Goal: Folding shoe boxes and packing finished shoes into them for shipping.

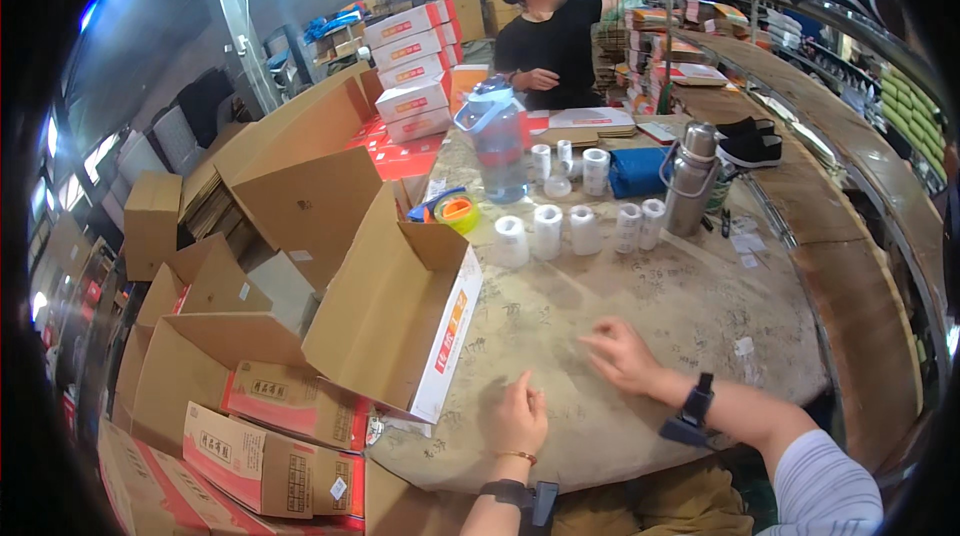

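Note:
Over the near part of the worktable [560, 306], my left hand [521, 418] is held with a finger stretched forward, the thumb apart and nothing visible in it. To its right, my right hand [622, 356] has its index finger reaching left and the other fingers loosely bent; I see nothing in it either. A small gap lies between the two hands. An open cardboard box [385, 311] with a white and red printed side stands tilted left of my left hand. Beyond my hands, several white label rolls [547, 232] stand upright on the table.
Cartons with packed shoe boxes [255, 456] stand at the left. A water jug [498, 151], tape dispenser [455, 211], steel thermos [693, 181], blue bundle [637, 172] and black shoes [750, 143] occupy the table's far side. A person [550, 51] is across the table. A wooden-topped rack [850, 296] curves along the right.

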A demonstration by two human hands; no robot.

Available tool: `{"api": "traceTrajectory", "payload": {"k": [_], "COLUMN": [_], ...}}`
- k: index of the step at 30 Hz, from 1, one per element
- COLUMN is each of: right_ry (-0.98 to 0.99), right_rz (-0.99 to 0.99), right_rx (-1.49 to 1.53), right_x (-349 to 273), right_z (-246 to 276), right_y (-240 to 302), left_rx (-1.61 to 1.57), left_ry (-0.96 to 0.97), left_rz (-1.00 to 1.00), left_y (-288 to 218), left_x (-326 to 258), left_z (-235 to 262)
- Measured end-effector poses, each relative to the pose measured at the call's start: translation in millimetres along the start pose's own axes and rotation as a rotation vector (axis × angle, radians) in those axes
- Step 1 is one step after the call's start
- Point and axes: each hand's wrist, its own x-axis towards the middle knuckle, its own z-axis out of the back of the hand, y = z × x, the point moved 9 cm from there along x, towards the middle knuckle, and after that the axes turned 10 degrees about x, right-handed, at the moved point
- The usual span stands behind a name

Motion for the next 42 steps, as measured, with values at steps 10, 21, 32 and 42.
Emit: {"api": "traceTrajectory", "payload": {"k": [10,21,32,42], "right_ry": [-0.366,-0.073,-0.002,-0.177], "right_rz": [-0.040,-0.253,-0.468,-0.300], "right_rx": [-0.624,1.094,1.036,0.661], "right_x": [179.3,30.5,-61.4,-57.9], "right_z": [7.6,-36.3,-72.2,-44.3], "right_y": [-41.6,-35.6,-10.7,18.0], "left_rx": [0.079,-0.222,-0.184,-0.391], "left_ry": [0.046,-0.053,0.030,0.155], "left_rz": [-0.041,0.089,-0.111,0.168], "left_y": [-10.9,14.1,-5.9,26.1], "left_x": [4.9,0.0,-5.8,-9.1], "left_z": [-2.6,0.6,-0.3,-14.9]}}
